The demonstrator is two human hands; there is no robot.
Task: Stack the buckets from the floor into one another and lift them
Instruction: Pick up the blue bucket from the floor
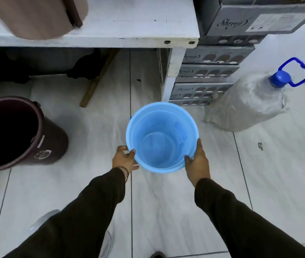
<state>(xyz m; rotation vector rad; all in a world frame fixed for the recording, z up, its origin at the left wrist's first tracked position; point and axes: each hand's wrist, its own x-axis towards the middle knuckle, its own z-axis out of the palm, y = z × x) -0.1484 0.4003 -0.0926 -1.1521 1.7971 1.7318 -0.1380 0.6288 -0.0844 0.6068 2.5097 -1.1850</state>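
- A person grips a light blue bucket (162, 136) w/ both hands, seen from above; its mouth faces up and it sits centre frame over the pale tiled floor (166, 211). Can't tell whether its base rests on the tiles or is just clear of them.
- Left hand (124, 159) curls round the near-left rim, fingers on the outer wall, thumb hooked at the lip. Right hand (197, 159) is laid flatter along the near-right side, thumb over the rim, fingers partly hidden behind the wall. Both closed on the bucket, neither clenched.
- The two-sided hold likely keeps the mouth level, which suits lowering it straight into another bucket.
- The blue bucket is smooth, glossy plastic, round and tapering to a smaller base. An inner ring below the rim suggests a second blue one may already be nested inside; not certain.
- A dark maroon bucket (17, 133) stands well apart at left, tilted in view, wider at the mouth, w/ stickers on its side. Probably the next partner for stacking.
- A brownish bucket (34, 15) sits blurred on the white shelf (129, 25) above.
- At right, a big clear water bottle (248, 101) w/ blue cap and loop handle stands near stacked grey cardboard boxes (207, 75).
- A wooden stick (99, 77) leans under the shelf.
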